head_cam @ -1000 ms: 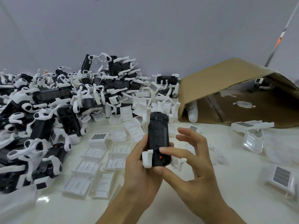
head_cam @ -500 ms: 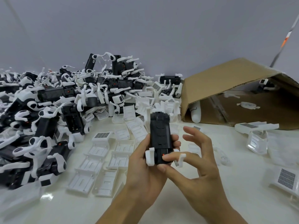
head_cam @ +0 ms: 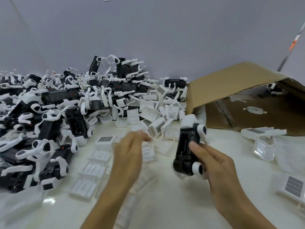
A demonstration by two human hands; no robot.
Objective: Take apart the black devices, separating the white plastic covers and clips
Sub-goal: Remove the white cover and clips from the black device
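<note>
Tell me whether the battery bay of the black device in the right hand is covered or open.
Open. The black device, gripped by the right hand, shows a bare recess with spring coils and no cover over it.

Black, white and brown on a glossy white bench

Black device with white clips; white covers left of it, some grid-patterned dark; brown cardboard box behind.

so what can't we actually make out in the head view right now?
- Left hand: motion-blurred, so whether it holds a cover is unclear.
- Black device in the right hand: its far side is hidden by the fingers.
- Cardboard box: interior partly hidden by its flap.
- Pile of devices: cut off at the left edge.
</note>
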